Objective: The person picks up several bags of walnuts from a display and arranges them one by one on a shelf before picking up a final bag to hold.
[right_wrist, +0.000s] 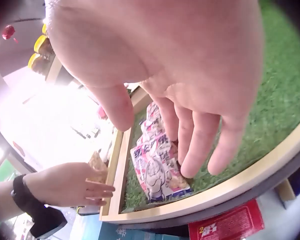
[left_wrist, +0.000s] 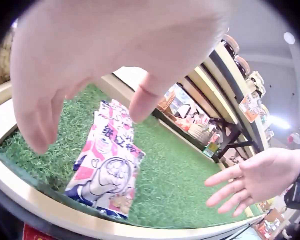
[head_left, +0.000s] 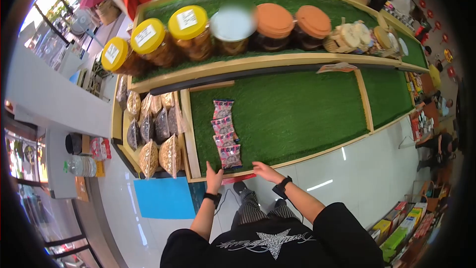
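A row of several overlapping pink-and-white snack packets [head_left: 229, 156] lies on green artificial grass along the left side of a wooden display bin. My left hand [head_left: 214, 178] is beside the nearest packet at the bin's front edge, its fingers extended and holding nothing. To the right of the packets, my right hand [head_left: 267, 172] hovers at the front rim, fingers straight and apart from them. In the left wrist view, the printed front of the nearest packet [left_wrist: 106, 175] shows below the left thumb. The right wrist view shows the right hand's fingers [right_wrist: 195, 145] overlapping the row's right side.
Bagged nuts and dark dried goods [head_left: 161, 126] fill the compartment at left. Lidded jars [head_left: 190, 22] stand on the raised shelf behind. A wooden divider [head_left: 364, 101] crosses the bin at right. A red sign [right_wrist: 227, 222] hangs below the front rim [head_left: 292, 162].
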Motion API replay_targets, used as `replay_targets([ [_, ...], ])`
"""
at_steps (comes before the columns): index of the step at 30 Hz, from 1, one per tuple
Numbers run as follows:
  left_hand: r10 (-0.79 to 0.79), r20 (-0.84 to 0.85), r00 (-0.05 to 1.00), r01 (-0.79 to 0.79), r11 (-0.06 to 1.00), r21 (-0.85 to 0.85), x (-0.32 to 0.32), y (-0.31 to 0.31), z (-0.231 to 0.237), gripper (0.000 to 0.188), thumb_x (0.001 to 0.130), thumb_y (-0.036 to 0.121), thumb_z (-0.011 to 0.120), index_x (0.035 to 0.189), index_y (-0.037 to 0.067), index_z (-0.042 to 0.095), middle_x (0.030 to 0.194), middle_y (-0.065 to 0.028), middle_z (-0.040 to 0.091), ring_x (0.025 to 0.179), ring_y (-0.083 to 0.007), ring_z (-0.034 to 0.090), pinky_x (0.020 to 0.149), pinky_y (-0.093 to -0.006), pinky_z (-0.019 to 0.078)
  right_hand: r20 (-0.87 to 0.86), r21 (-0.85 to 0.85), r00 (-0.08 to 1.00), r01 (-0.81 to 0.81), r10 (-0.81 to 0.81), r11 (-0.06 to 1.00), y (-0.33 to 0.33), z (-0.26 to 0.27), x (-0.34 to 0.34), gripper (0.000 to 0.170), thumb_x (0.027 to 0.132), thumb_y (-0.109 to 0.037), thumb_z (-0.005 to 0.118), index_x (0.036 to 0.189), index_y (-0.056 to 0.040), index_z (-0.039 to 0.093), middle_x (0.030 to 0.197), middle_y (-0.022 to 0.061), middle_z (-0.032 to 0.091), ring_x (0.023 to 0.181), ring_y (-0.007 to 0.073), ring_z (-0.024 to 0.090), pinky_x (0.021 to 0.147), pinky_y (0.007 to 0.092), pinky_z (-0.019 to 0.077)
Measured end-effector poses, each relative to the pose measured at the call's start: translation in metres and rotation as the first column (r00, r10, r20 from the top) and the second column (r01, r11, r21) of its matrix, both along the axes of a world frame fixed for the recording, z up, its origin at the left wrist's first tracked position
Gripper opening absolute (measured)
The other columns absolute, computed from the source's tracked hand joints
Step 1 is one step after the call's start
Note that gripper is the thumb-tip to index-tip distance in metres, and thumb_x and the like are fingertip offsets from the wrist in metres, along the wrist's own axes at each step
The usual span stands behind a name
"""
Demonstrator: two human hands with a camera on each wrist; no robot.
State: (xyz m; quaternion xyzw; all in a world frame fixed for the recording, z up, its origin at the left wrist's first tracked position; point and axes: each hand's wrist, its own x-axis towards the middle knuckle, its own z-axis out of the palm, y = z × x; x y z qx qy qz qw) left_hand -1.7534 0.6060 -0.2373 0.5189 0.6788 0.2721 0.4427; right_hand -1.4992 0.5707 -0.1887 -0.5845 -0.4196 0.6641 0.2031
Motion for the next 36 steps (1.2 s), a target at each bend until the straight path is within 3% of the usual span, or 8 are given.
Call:
replay_targets([
  [2,0.029,0.016,0.999,-0.025,0.982,-0.186,0.013,-0.011,0.051,0.082,0.071,0.018,0.062,0.137,-0.004,0.019,0.123,-0.0292,0.043,0.108,-0.0336,0.050,0.089,-0.0346,0.0412,-0.040,0.036,0.995,0.098,-0.096,0.995,-0.024,0.001,0.028,0.047,0.086,-0.023,0.055,0.125,0.0002,0.043,0.109,0.0148,0.058,0.101,0.0199,0.055,0.085,0.0298,0.0433],
  [4,-0.017,-0.017,1.000,0.017,0.999,-0.035,0.019,-0.041,0.012,0.079,0.072,0.017,0.063,0.136,-0.004,0.022,0.120,-0.0265,0.046,0.103,-0.0296,0.051,0.085,-0.0340,0.0430,-0.062,0.037,0.976,0.210,-0.208,0.977,-0.055,0.019,0.056,0.039,0.087,-0.023,0.054,0.119,-0.0014,0.048,0.101,0.0106,0.060,0.094,0.0162,0.056,0.079,0.0284,0.0445],
  [5,-0.056,0.136,0.989,0.065,0.995,-0.070,0.024,-0.050,0.001,0.078,0.072,0.017,0.062,0.136,-0.004,0.023,0.119,-0.0255,0.047,0.103,-0.0289,0.052,0.085,-0.0343,0.0434,-0.061,0.104,0.950,0.312,-0.307,0.944,-0.071,0.010,0.070,0.033,0.087,-0.022,0.054,0.113,-0.0027,0.052,0.093,0.0075,0.060,0.085,0.0142,0.056,0.074,0.0268,0.0443],
  [10,-0.255,0.320,0.913,0.321,0.931,-0.173,0.100,-0.067,0.055,0.059,0.079,0.011,0.058,0.132,0.001,0.033,0.109,-0.0170,0.055,0.092,-0.0222,0.056,0.083,-0.0313,0.0444,0.006,0.129,0.825,0.560,-0.565,0.818,-0.143,0.063,0.132,0.029,0.088,-0.018,0.050,0.113,-0.0044,0.053,0.097,0.0072,0.061,0.085,0.0137,0.056,0.075,0.0262,0.0431],
  [13,-0.531,0.364,0.765,0.593,0.802,-0.076,0.156,-0.064,0.092,0.037,0.083,0.010,0.053,0.119,0.001,0.047,0.097,-0.0084,0.060,0.090,-0.0140,0.056,0.081,-0.0266,0.0439,-0.036,0.234,0.688,0.711,-0.725,0.663,-0.189,0.094,0.168,0.027,0.087,-0.017,0.049,0.110,-0.0048,0.054,0.095,0.0060,0.061,0.084,0.0134,0.056,0.074,0.0256,0.0427],
  [16,-0.588,0.455,0.669,0.682,0.729,-0.060,0.221,-0.070,0.142,0.031,0.085,0.011,0.053,0.114,0.000,0.052,0.098,-0.0078,0.060,0.090,-0.0134,0.056,0.082,-0.0257,0.0430,-0.064,0.331,0.551,0.798,-0.832,0.504,-0.236,0.111,0.201,0.026,0.086,-0.014,0.048,0.108,-0.0017,0.054,0.086,0.0052,0.061,0.080,0.0139,0.056,0.076,0.0253,0.0435],
  [27,-0.743,0.578,0.338,0.906,0.423,0.013,0.437,-0.161,0.198,0.031,0.084,0.009,0.051,0.114,0.003,0.053,0.100,-0.0074,0.060,0.092,-0.0126,0.052,0.078,-0.0242,0.0396,0.018,0.471,0.056,0.880,-0.998,0.058,-0.430,0.151,0.277,0.025,0.089,-0.016,0.049,0.108,0.0000,0.054,0.094,0.0084,0.061,0.087,0.0155,0.056,0.079,0.0275,0.0444],
  [36,-0.829,0.558,0.020,0.997,0.056,0.046,0.539,-0.208,0.212,0.031,0.084,0.007,0.053,0.115,0.003,0.051,0.101,-0.0087,0.060,0.094,-0.0138,0.052,0.085,-0.0265,0.0398,-0.151,0.426,-0.294,0.842,-0.944,-0.331,-0.474,0.135,0.271,0.025,0.088,-0.019,0.051,0.106,-0.0027,0.056,0.092,0.0064,0.063,0.084,0.0144,0.058,0.073,0.0259,0.0433],
])
